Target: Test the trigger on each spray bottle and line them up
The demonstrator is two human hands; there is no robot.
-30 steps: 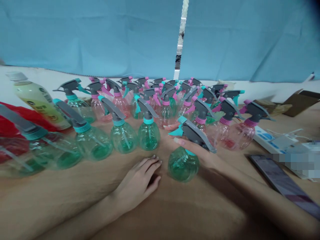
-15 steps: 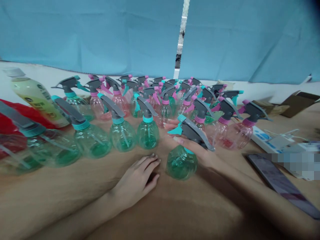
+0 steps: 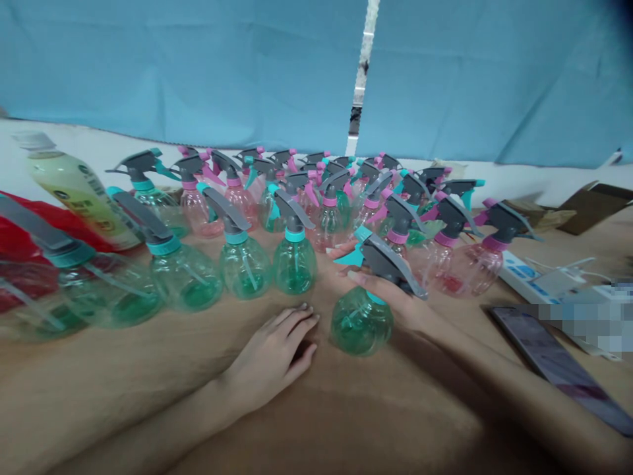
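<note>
My right hand (image 3: 395,300) is closed round the neck of a green spray bottle (image 3: 360,326), just under its grey head with the turquoise nozzle and trigger. The bottle tilts slightly, and green shows at its base. Whether it touches the table cannot be made out. Palm down on the wooden table (image 3: 316,422), my left hand (image 3: 277,356) rests with loosely stretched fingers and holds nothing. Closest in front of it stand two green spray bottles, one (image 3: 295,264) nearer the middle and another (image 3: 246,267) to its left.
Behind are crowded pink spray bottles (image 3: 477,264) and green ones. A yellow-green bottle (image 3: 84,191) leans at the left by red plastic (image 3: 30,224). On the right lie a phone (image 3: 558,363), a white power strip (image 3: 524,274) and an open cardboard box (image 3: 596,208). Blue cloth (image 3: 198,72) hangs behind.
The view has shifted very slightly, so everything sits a little further right in the picture. Both hands and the held spray bottle keep their places and grip.
</note>
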